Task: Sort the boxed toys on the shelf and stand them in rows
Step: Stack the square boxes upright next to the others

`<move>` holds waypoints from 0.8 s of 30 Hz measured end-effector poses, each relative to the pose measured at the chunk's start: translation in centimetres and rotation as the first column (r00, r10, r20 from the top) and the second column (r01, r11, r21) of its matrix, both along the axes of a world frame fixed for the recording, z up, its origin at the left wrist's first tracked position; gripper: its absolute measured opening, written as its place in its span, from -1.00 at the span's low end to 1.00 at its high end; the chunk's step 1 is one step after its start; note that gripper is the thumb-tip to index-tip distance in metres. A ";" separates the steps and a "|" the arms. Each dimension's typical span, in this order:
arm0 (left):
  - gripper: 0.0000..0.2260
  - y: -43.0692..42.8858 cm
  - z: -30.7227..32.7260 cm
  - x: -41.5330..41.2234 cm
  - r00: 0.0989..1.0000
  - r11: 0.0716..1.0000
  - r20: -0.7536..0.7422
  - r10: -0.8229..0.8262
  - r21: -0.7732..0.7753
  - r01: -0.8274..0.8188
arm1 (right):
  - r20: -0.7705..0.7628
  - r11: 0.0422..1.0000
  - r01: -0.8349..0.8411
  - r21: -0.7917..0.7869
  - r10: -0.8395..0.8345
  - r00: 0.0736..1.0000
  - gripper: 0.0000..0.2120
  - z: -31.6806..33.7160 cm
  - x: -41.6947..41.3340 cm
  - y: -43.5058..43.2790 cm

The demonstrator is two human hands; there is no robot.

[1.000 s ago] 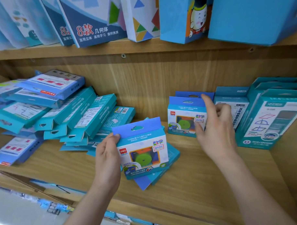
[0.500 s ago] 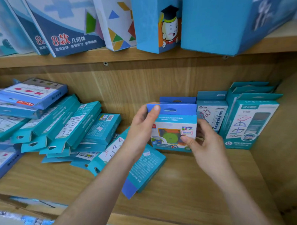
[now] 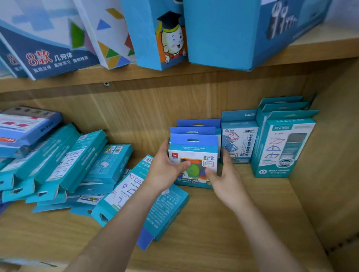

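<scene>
On my feed, the two rear boxes showed only their hanging tabs behind the front box. The left hand and right hand covered its lower corners, and its small print was unreadable. The tall boxes ran off the top edge. The teal pile at left was blurred and cropped.

Light wooden shelf board, slumped heap of flat teal cardboard boxes at left, three small blue-and-white cardboard boxes upright in file centre-back, tall teal cardboard boxes upright at right.

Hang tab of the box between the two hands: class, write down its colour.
The hang tab on the box is blue; the head view shows it best.
</scene>
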State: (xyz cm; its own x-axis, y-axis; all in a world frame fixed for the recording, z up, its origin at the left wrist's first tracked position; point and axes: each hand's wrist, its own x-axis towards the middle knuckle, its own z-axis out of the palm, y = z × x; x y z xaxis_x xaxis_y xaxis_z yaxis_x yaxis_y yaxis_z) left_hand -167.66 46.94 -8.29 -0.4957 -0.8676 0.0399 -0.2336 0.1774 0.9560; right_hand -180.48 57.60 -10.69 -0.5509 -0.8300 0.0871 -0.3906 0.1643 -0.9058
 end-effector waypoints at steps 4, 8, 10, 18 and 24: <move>-0.57 0.3 -0.4 -0.3 0.995 0.997 0.099 0.031 -0.067 -0.024 | -0.067 1.000 0.026 0.004 -0.026 0.997 -0.45 0.7 -0.2 -0.4; -0.44 0.2 -0.5 -0.5 0.983 0.998 0.184 0.017 -0.061 -0.006 | -0.137 0.997 0.068 0.037 -0.063 0.989 -0.40 1.0 -0.5 -0.3; -0.38 0.3 -0.5 -0.7 0.974 0.996 0.227 0.020 -0.086 -0.001 | -0.170 0.995 0.076 0.057 -0.065 0.983 -0.40 1.2 -0.7 -0.2; -0.28 1.1 -1.5 -1.3 0.925 0.959 0.353 0.140 -0.281 -0.038 | -0.437 0.985 0.146 0.097 -0.089 0.895 -0.39 1.5 -1.3 0.2; -0.50 0.7 -1.5 -1.0 0.919 0.974 0.382 0.099 -0.228 -0.010 | -0.402 0.983 0.135 0.128 -0.073 0.913 -0.41 1.2 -1.4 0.2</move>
